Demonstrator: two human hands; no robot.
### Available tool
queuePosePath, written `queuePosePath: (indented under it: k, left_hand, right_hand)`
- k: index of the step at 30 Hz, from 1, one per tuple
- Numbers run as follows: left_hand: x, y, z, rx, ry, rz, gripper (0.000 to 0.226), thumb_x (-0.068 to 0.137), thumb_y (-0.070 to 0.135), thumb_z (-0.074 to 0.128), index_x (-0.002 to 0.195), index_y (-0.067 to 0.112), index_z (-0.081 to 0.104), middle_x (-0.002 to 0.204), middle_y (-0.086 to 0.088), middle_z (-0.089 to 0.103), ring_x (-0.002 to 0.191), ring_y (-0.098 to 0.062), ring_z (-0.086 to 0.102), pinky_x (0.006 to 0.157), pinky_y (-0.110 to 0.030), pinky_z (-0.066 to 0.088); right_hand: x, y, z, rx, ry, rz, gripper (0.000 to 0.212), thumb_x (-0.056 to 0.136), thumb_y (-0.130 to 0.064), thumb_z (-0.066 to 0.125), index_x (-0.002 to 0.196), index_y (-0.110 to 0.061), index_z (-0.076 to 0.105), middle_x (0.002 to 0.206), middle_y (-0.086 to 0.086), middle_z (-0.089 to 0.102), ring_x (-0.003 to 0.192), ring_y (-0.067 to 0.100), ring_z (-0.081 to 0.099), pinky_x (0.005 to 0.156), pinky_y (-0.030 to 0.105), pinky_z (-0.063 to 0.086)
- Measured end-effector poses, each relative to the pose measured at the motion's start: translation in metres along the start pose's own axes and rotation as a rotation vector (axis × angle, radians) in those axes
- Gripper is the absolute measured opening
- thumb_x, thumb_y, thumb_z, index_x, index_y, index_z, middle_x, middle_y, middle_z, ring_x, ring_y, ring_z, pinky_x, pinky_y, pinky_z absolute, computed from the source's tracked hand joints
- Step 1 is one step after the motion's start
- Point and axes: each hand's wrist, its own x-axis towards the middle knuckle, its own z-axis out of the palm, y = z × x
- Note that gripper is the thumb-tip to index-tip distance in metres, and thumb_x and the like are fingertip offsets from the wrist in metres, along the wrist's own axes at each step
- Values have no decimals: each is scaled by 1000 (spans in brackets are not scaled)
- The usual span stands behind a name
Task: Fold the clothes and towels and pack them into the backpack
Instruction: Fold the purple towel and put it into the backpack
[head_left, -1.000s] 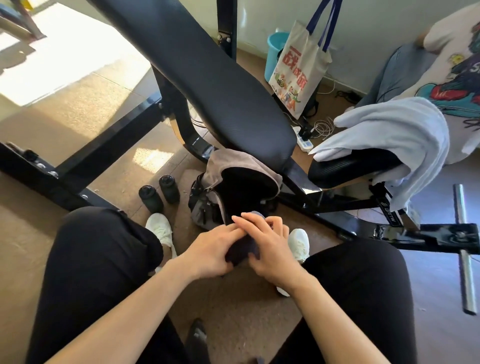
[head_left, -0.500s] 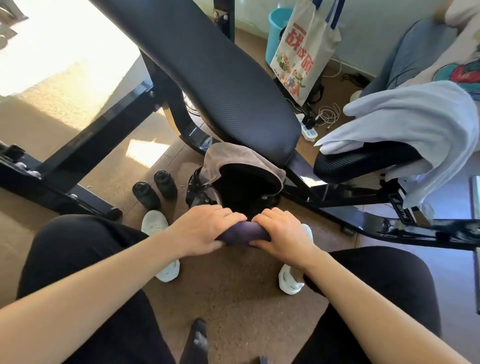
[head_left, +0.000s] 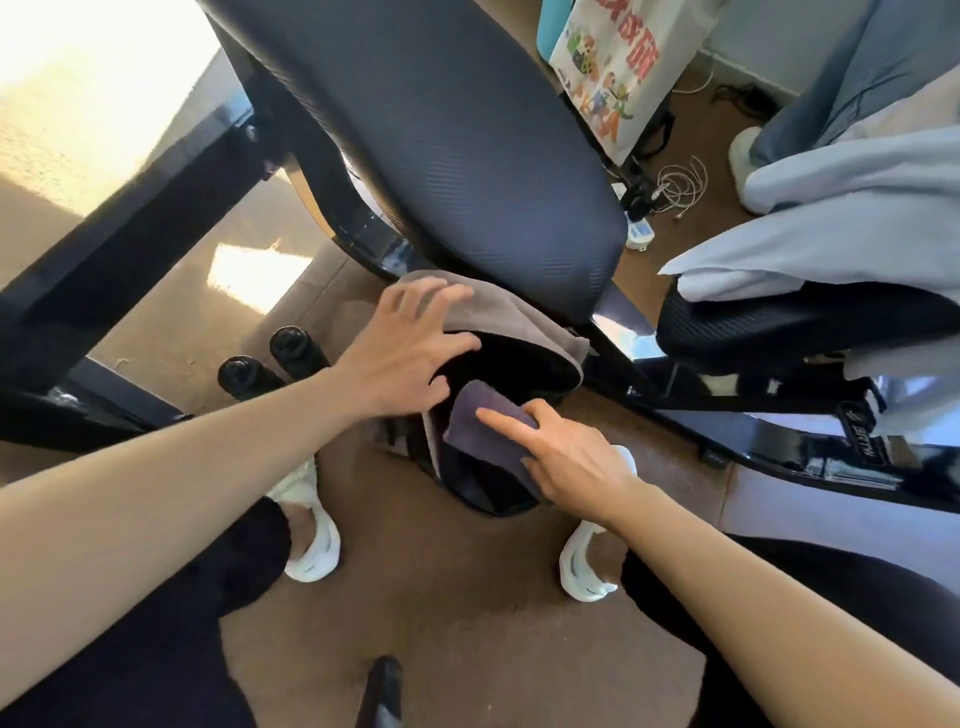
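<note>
location: home workout room. indicators: padded incline bench (head_left: 467, 145) and seat pad (head_left: 779, 327) on a black steel frame (head_left: 130, 223); printed tote bag (head_left: 623, 73) behind the bench; power strip (head_left: 638, 231) with loose cables (head_left: 680, 182) on a brown floor (head_left: 441, 597)

A big black bench pad (head_left: 467, 156) leans up in the middle. Two black bottles (head_left: 244, 375) stand on the brown floor (head_left: 441, 597), down to its left. A cloth bag with pictures (head_left: 618, 67) hangs to its right. A white plug strip (head_left: 638, 231) and white wires (head_left: 680, 182) lie just right of the pad. Two white shoes (head_left: 311, 530) are below it.
</note>
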Motion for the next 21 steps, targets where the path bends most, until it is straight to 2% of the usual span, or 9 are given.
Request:
queuePosePath:
  k: [3,7,11,14,16,19,21]
  left_hand:
    - [24,-17,9,118,-20,24,49,77,36,66,125,34,67,157,-9,36,136,-39,34,104,-54,29]
    - [47,-37,10,143,36,8,40,82,35,65,121,26,62,141,-4,52,113,-34,52,89,-48,35]
    - [57,-51,16,74,33,6,50,78,20,66,127,22,57,134,-8,49,99,-32,56,81,-47,43]
    - [59,-55,22,-42,36,19,57,75,6,64,130,21,55,133,-9,45,96,-32,56,76,-50,48]
    - [59,-58,25,-96,39,20,57,76,1,61,129,20,55,135,-8,44,97,-32,54,73,-49,50]
    - [59,-62,30,-139,49,19,48,77,-4,61,121,17,57,137,-6,42,100,-30,52,64,-40,46]
    - [59,-63,33,-169,62,30,46,78,-5,62,117,18,56,138,-5,41,103,-29,52,58,-37,44]
  right_hand:
    - [18,11,16,-18,-38,16,67,104,-23,53,158,-43,19,146,8,37,105,27,62,71,26,43]
    - [47,23,34,-33,-54,75,58,101,-21,56,152,-42,39,149,12,38,115,35,59,83,41,51]
    - [85,22,45,-40,-44,157,54,95,-9,56,142,-35,54,149,14,37,116,42,55,88,47,52]
    - [119,16,57,-118,-26,194,53,93,-9,55,143,-26,50,154,16,29,127,40,46,98,49,47]
    - [140,15,74,-137,-36,176,62,94,-10,56,151,-26,40,162,13,19,141,39,32,112,51,35]
    - [160,22,109,-130,-238,134,64,101,-13,45,160,-29,25,170,4,2,154,35,10,122,55,14]
    - [168,25,130,-102,-362,179,64,105,-14,38,163,-30,15,171,0,-7,156,33,-1,122,61,9]
